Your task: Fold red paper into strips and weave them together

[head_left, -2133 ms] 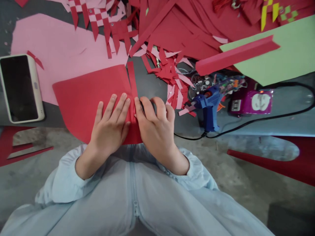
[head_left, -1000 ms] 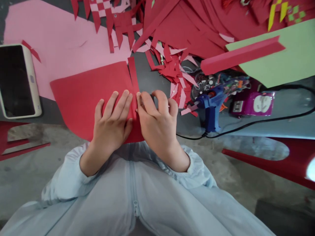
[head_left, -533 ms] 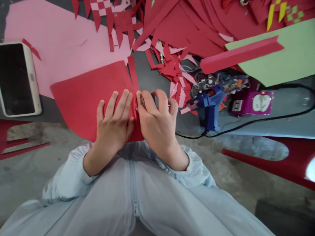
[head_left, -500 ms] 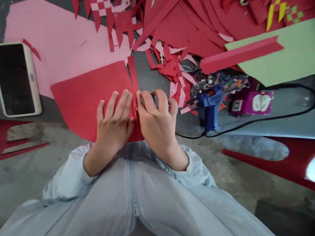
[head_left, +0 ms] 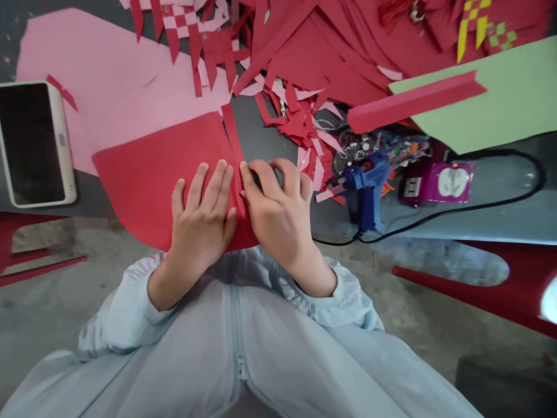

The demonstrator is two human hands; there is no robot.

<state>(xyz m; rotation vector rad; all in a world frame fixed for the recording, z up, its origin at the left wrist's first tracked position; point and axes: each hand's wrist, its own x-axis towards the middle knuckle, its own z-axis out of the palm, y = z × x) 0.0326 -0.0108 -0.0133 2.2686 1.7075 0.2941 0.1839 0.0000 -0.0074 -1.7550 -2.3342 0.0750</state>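
Observation:
A red paper sheet (head_left: 139,174) with one rounded side lies at the table's near edge, in front of my body. Near its right border a slit parts a narrow strip (head_left: 232,130) from the rest at the far end. My left hand (head_left: 202,206) rests flat on the sheet, fingers spread, just left of that strip. At the right border is my right hand (head_left: 278,203), its fingers bent and its index fingertip and thumb at the strip, gripping the paper edge. Its palm side is hidden.
On the left, a phone (head_left: 30,145) overlaps pink paper (head_left: 87,75). Red and pink scraps (head_left: 300,119) lie beyond my right hand. A blue glue gun (head_left: 369,191), its cable, a purple power socket (head_left: 437,181), a folded red strip (head_left: 418,101) and green paper (head_left: 500,98) are rightward.
My right hand has turned slightly, its fingertips staying by the strip. The left hand keeps its place on the sheet. The whole view has shifted a little.

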